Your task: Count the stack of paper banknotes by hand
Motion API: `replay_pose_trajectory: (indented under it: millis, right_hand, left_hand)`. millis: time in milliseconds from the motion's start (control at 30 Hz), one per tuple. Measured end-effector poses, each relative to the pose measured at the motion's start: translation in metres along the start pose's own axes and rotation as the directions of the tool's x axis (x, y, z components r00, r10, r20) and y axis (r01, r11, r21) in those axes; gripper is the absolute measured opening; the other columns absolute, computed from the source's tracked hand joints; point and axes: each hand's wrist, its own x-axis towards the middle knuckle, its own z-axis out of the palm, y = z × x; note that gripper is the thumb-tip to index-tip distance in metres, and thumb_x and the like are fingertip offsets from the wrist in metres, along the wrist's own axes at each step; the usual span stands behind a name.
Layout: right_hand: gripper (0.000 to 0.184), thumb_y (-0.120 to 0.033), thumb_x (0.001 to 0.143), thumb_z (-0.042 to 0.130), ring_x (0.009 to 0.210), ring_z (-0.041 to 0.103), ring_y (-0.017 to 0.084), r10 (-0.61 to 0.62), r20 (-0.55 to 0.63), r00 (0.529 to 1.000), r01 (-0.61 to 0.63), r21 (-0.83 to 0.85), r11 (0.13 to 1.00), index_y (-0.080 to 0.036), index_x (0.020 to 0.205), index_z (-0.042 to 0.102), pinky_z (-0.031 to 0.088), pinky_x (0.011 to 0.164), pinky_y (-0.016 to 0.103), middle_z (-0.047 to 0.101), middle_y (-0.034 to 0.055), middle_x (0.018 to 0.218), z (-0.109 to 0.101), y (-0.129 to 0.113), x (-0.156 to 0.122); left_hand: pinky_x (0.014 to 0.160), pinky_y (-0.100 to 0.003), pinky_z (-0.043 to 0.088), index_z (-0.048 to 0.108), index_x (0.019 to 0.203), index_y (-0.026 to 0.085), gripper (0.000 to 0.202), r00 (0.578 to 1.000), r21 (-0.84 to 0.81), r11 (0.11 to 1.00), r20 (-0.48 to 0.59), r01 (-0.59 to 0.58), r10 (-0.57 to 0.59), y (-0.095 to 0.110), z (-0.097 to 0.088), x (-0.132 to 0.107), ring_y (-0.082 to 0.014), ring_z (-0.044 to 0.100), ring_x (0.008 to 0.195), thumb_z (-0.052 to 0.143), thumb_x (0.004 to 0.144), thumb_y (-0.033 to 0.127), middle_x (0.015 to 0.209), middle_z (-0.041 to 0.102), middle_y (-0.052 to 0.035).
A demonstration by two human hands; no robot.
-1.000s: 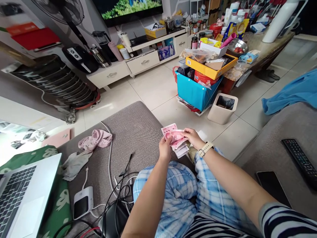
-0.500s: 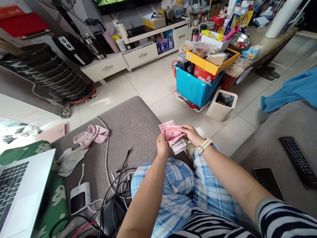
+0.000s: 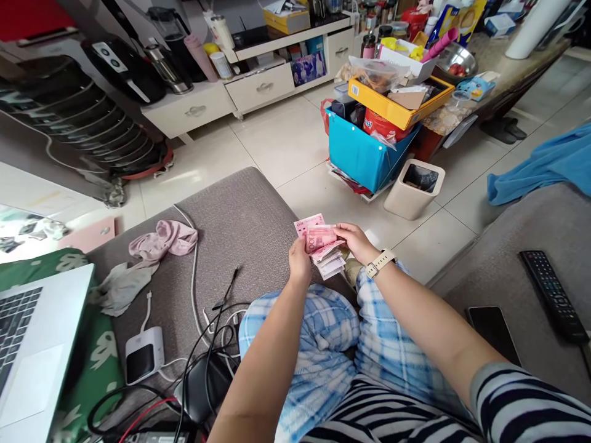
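Note:
Several pink and pale banknotes [image 3: 321,238] are fanned out between my two hands, above my knees. My left hand [image 3: 300,261] is closed on the near left part of the notes, its thumb over them. On the other side, my right hand [image 3: 354,241] pinches the right edge of the upper pink note. A pale watch [image 3: 381,264] is strapped round my right wrist. One note sticks out at the upper left of the fan, and paler notes hang down below. My fingers under the notes are hidden.
Left of me on the grey sofa [image 3: 231,215] lie a laptop [image 3: 34,351], a white device [image 3: 144,355], cables and a pink cloth [image 3: 164,239]. To the right are a phone [image 3: 494,334] and a remote control [image 3: 553,295]. Ahead stand a bin [image 3: 413,191] and a blue box [image 3: 364,154].
The view has shifted slightly, so most things sit a little higher or to the left. Both hands keep hold of the banknotes in nearly the same pose.

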Motion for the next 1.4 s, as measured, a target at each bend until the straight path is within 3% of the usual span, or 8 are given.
replay_pose_trajectory:
  millis: [267,533,767,867,1033,1267,1400]
  right_hand:
    - [0.028,-0.039,0.065,0.072,0.052,0.041,0.009,-0.031,0.016,0.999,0.030,0.021,0.999,-0.017,0.062,0.054,0.029,0.051,0.023,0.047,-0.0050,0.057,0.001,-0.005,0.000]
    - [0.030,-0.040,0.065,0.070,0.052,0.041,0.009,-0.031,-0.004,1.000,0.031,-0.025,0.999,-0.018,0.060,0.051,0.030,0.052,0.024,0.045,-0.0054,0.055,0.004,-0.009,-0.003]
    - [0.028,-0.043,0.063,0.071,0.057,0.048,0.011,-0.031,-0.028,0.999,0.032,0.034,0.999,-0.019,0.064,0.057,0.035,0.055,0.025,0.055,-0.0031,0.060,0.000,-0.004,0.001]
    - [0.031,-0.048,0.067,0.067,0.052,0.047,0.011,-0.023,-0.050,0.998,0.023,-0.003,1.000,-0.018,0.064,0.059,0.032,0.051,0.025,0.056,-0.0012,0.057,-0.002,-0.004,0.002]
    - [0.030,-0.047,0.071,0.065,0.049,0.045,0.011,-0.041,0.042,0.998,0.044,-0.083,0.996,-0.018,0.066,0.060,0.028,0.050,0.026,0.056,-0.0003,0.051,-0.004,-0.006,0.001]
    - [0.027,-0.040,0.064,0.072,0.053,0.043,0.010,-0.121,-0.152,0.981,0.100,-0.139,0.985,-0.020,0.064,0.053,0.031,0.054,0.025,0.049,-0.0050,0.054,-0.006,-0.003,0.004]
    - [0.029,-0.046,0.068,0.068,0.055,0.044,0.011,-0.092,-0.164,0.982,0.070,-0.131,0.989,-0.021,0.068,0.055,0.032,0.054,0.025,0.053,-0.0032,0.060,-0.007,-0.004,0.004]
  left_hand:
    - [0.053,-0.023,0.040,0.058,0.063,0.016,0.024,1.000,0.018,1.000,0.022,-0.009,0.009,0.003,0.003,-0.001,-0.0108,0.049,0.052,0.063,0.074,0.036,0.059,0.057,0.0009]
    - [0.059,-0.025,0.044,0.060,0.069,0.016,0.019,0.999,-0.038,0.999,0.040,0.020,-0.018,0.003,0.004,-0.002,-0.0131,0.056,0.059,0.062,0.072,0.034,0.066,0.061,-0.0007]
    - [0.053,-0.024,0.042,0.057,0.065,0.017,0.015,0.998,-0.053,0.996,0.016,0.068,-0.068,0.008,0.007,-0.005,-0.0114,0.052,0.051,0.066,0.067,0.029,0.057,0.056,0.0020]
    - [0.057,-0.026,0.045,0.058,0.068,0.016,0.019,0.996,-0.065,0.994,0.023,0.091,-0.090,0.009,0.008,-0.006,-0.0140,0.057,0.058,0.068,0.065,0.031,0.062,0.060,0.0001]
    - [0.067,-0.032,0.049,0.061,0.075,0.016,0.023,0.992,-0.104,0.989,0.081,0.103,-0.095,0.006,0.008,-0.004,-0.0184,0.063,0.068,0.071,0.064,0.034,0.072,0.066,-0.0030]
    - [0.063,-0.027,0.047,0.063,0.079,0.015,0.027,0.991,-0.030,0.997,0.118,0.071,-0.067,0.001,0.004,-0.001,-0.0143,0.061,0.064,0.074,0.063,0.033,0.074,0.067,-0.0028]
    - [0.062,-0.026,0.046,0.063,0.080,0.015,0.028,0.990,0.020,0.997,0.118,0.075,-0.077,0.001,0.003,-0.001,-0.0138,0.060,0.062,0.076,0.061,0.031,0.074,0.066,-0.0029]
